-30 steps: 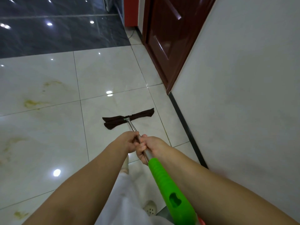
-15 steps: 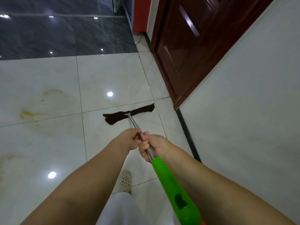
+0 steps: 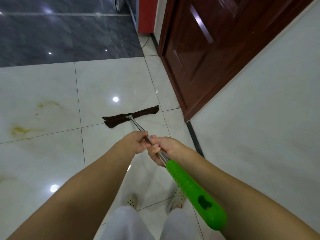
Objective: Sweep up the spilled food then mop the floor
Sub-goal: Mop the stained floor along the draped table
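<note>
Mopping under way, both hands on the mop pole.

Left hand (image 3: 136, 142) and right hand (image 3: 162, 149) sit touching one another on the steel shaft (image 3: 137, 126), fingers curled tight round it just above the green grip (image 3: 194, 193), which runs off toward 5 o'clock. The dark mop head (image 3: 131, 116) lies flat on the pale floor tiles (image 3: 107, 80) at 12 o'clock from the hands, near the foot of the brown door (image 3: 216, 58) at 1 o'clock. Yellow-green stains (image 3: 22, 130) remain at 9 o'clock, well apart from the cloth. No loose food shows, so sweeping looks done; judging by this, the next stroke needs the head swung left across the tile joints onto those smears, with downward pressure kept.
</note>
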The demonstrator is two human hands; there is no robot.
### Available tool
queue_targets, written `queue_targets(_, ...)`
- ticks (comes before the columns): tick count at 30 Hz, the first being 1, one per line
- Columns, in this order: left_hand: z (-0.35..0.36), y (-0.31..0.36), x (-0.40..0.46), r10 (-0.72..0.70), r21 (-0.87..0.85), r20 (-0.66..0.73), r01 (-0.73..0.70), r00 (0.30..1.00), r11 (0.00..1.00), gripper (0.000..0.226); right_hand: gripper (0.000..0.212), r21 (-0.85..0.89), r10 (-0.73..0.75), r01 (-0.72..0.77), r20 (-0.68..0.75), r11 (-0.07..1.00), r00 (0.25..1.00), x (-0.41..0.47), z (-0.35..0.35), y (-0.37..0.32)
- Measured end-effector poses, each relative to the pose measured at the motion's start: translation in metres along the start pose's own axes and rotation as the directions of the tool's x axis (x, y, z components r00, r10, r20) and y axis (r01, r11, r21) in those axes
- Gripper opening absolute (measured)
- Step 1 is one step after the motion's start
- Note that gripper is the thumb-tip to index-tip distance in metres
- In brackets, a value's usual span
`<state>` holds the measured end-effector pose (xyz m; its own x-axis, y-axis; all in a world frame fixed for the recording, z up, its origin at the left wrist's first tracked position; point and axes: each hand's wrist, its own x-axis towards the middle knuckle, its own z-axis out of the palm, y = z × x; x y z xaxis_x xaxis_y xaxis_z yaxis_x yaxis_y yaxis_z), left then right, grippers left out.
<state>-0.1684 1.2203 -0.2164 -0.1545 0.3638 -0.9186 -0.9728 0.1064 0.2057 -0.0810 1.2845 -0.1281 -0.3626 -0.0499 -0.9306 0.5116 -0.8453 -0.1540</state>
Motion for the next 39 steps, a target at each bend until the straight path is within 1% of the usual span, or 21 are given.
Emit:
queue_targets(2,0.012,0.005,0.006,0.01,-0.021,-0.018,-0.011,1.0,1.0,0.017,0.028,-0.053,0.006,-0.006,-0.006,0.999,1.0,0.005,-0.005,-0.016)
queue_targets(5,0.032,0.01,0.016,0.039,-0.066,-0.041,-0.041,0.998,0.997,0.02,0.029,-0.122,0.031,-0.031,0.003,0.992,1.0,0.013,-0.015,-0.041)
queue_targets(10,0.073,0.006,0.025,0.064,-0.124,-0.077,-0.073,0.995,0.99,0.027,0.025,-0.17,0.043,-0.038,0.025,0.985,0.999,0.018,-0.047,-0.076)
queue_targets(12,0.095,-0.003,0.027,0.057,-0.121,-0.096,-0.068,0.994,0.99,0.027,0.023,-0.189,0.058,-0.049,0.039,0.981,0.998,0.012,-0.067,-0.089)
queue_targets(16,0.141,-0.027,0.028,0.051,-0.173,-0.102,-0.068,0.993,0.983,0.029,0.023,-0.193,0.086,-0.079,0.031,0.978,0.996,-0.009,-0.109,-0.115)
queue_targets(20,0.182,-0.05,0.025,0.083,-0.205,-0.134,-0.11,0.987,0.973,0.032,0.024,-0.23,0.137,-0.126,0.033,0.965,0.99,-0.038,-0.14,-0.139)
queue_targets(22,0.197,-0.054,0.023,0.096,-0.192,-0.159,-0.126,0.983,0.973,0.035,0.028,-0.266,0.172,-0.153,0.047,0.952,0.984,-0.049,-0.147,-0.15)
queue_targets(27,0.211,-0.041,0.03,0.116,-0.19,-0.199,-0.154,0.973,0.97,0.035,0.028,-0.322,0.218,-0.187,0.063,0.928,0.974,-0.056,-0.145,-0.18)
queue_targets(29,0.21,-0.032,0.036,0.126,-0.22,-0.212,-0.173,0.969,0.96,0.034,0.027,-0.341,0.218,-0.184,0.062,0.922,0.974,-0.051,-0.138,-0.186)
queue_targets(31,0.207,-0.022,0.042,0.144,-0.277,-0.207,-0.199,0.968,0.94,0.024,0.028,-0.371,0.215,-0.181,0.054,0.911,0.975,-0.041,-0.129,-0.191)
queue_targets(32,0.206,-0.015,0.044,0.155,-0.305,-0.199,-0.212,0.968,0.928,0.026,0.028,-0.389,0.216,-0.182,0.046,0.903,0.975,-0.036,-0.123,-0.194)
queue_targets(34,0.201,0.003,0.051,0.154,-0.331,-0.19,-0.211,0.97,0.92,0.038,0.028,-0.42,0.223,-0.187,0.036,0.888,0.974,-0.026,-0.11,-0.205)
queue_targets(37,0.193,0.036,0.062,0.143,-0.338,-0.21,-0.209,0.967,0.918,0.031,0.027,-0.443,0.234,-0.196,0.033,0.875,0.972,-0.01,-0.087,-0.231)
queue_targets(39,0.189,0.064,0.067,0.137,-0.312,-0.205,-0.197,0.969,0.93,0.034,0.026,-0.456,0.249,-0.212,0.023,0.864,0.968,0.003,-0.066,-0.251)
